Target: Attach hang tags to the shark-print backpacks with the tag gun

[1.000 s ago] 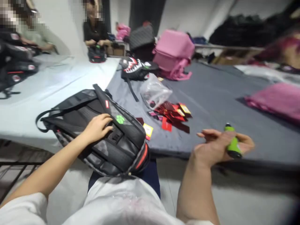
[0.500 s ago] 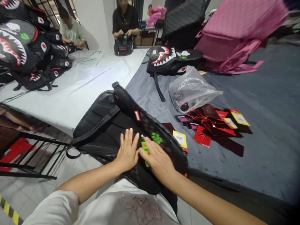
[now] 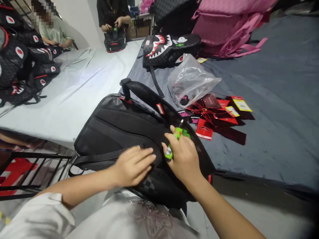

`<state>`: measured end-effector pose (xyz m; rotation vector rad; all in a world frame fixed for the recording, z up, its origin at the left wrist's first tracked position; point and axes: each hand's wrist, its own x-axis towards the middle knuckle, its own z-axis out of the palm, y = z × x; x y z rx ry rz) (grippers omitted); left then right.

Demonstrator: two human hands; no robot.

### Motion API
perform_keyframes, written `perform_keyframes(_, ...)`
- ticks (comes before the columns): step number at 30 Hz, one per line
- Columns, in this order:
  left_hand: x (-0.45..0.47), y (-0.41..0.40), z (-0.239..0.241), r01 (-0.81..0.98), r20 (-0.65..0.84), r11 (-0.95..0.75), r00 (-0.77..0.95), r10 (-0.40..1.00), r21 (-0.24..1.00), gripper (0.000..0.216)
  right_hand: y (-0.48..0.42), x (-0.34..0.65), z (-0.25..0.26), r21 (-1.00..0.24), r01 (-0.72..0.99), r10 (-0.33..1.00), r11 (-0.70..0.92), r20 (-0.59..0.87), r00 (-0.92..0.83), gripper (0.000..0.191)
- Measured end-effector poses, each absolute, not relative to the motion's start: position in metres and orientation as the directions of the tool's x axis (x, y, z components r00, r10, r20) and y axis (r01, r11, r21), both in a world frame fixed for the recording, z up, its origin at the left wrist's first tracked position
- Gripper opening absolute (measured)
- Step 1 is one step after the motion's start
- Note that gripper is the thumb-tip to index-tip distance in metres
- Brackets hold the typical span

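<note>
A black backpack (image 3: 112,122) lies in front of me at the table's edge, its padded back panel facing up. One shoulder strap (image 3: 147,91), with a small red-and-white label, runs along its right side. My left hand (image 3: 136,166) rests on the back panel, fingers stretched out and holding nothing. In my right hand (image 3: 184,156) is a green marker pen (image 3: 174,142), gripped with its pale tip pointing up and away from me. Behind the marker, part of a green print on the strap shows; my hand hides the rest.
Red and black hang tags (image 3: 216,116) lie beside a clear plastic bag (image 3: 191,79) on the grey cloth. Beyond are a shark-mouth backpack (image 3: 171,49) and pink backpacks (image 3: 229,26). More backpacks (image 3: 32,63) are piled at left. Two people sit or stand across the white table (image 3: 82,89).
My right hand has lifted off the strap with the marker, which now points upward. My left hand has turned and shifted lower on the back panel. The strap bows upward more, and my view has shifted.
</note>
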<state>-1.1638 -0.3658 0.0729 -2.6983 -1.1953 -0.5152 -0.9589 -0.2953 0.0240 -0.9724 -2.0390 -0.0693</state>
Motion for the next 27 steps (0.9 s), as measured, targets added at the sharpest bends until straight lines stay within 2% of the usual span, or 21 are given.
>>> perform_keyframes(1,-1.169,-0.352,0.089,0.743,0.432,-0.668,0.616,0.658,-0.041,0.04,-0.299,-0.956,0.023,-0.275,0.628,0.573,0.728,0.747,-0.337,0.038)
perform_keyframes(3,-1.181,-0.316,0.114,0.854,0.499,-0.51,0.488,0.716,-0.103,0.037,-0.305,-0.952,0.019,-0.241,0.604,0.521,0.76,0.781,-0.344,0.04)
perform_keyframes(5,-1.196,-0.278,0.123,0.941,0.456,-0.314,0.335,0.825,-0.123,0.037,-0.309,-0.949,0.016,-0.242,0.609,0.522,0.755,0.785,-0.335,0.04)
perform_keyframes(8,-1.215,-0.242,0.119,0.97,0.329,-0.179,0.225,0.917,-0.165,0.043,-0.313,-0.946,0.016,-0.297,0.606,0.549,0.738,0.786,-0.284,0.043)
perform_keyframes(12,-1.219,-0.245,0.119,0.958,0.357,-0.228,0.277,0.892,-0.173,0.048,-0.316,-0.94,0.02,-0.336,0.574,0.546,0.747,0.802,-0.241,0.046)
perform_keyframes(16,-1.209,-0.279,0.13,0.928,0.424,-0.336,0.372,0.825,-0.161,0.049,-0.312,-0.946,0.019,-0.269,0.574,0.502,0.773,0.814,-0.294,0.048)
perform_keyframes(20,-1.203,-0.301,0.127,0.93,0.473,-0.333,0.366,0.801,-0.157,0.046,-0.306,-0.955,0.022,-0.244,0.527,0.433,0.814,0.859,-0.272,0.056)
perform_keyframes(22,-1.205,-0.303,0.122,0.942,0.487,-0.311,0.333,0.807,-0.128,0.045,-0.304,-0.951,0.03,-0.295,0.485,0.443,0.823,0.869,-0.222,0.058)
perform_keyframes(27,-1.212,-0.303,0.123,0.937,0.467,-0.348,0.316,0.826,-0.017,0.044,-0.308,-0.926,0.057,-0.522,0.306,0.571,0.796,0.815,-0.094,0.057)
